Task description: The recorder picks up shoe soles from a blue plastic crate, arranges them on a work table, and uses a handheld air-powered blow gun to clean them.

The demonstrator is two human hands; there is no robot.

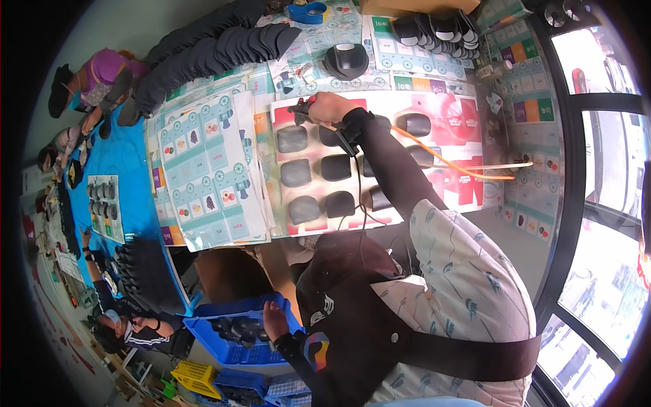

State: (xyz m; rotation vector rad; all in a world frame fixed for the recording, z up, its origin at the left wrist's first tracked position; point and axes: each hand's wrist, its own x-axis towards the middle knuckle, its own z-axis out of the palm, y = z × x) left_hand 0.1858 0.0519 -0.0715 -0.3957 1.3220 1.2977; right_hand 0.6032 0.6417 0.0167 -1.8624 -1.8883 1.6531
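Note:
My right hand (330,109), with a black band at its wrist, is closed round a spray gun (303,112) above the far left part of a white and red board (400,102). An orange hose (434,150) trails off to the right. Dark rounded pads lie in rows on the board, a grey-looking pad (293,139) just below the gun among them. At the lower left, my left hand (274,321) hangs beside a blue crate (264,305) holding black rounded pieces (239,330). Its fingers look loosely stretched, and nothing shows in them.
Printed sheets (203,169) cover the table left of the board. Long stacks of dark curved pads (224,51) line the far left, with a small stack (346,61) beyond the board. Two people work at a blue table (135,149). Windows (603,156) stand at the right.

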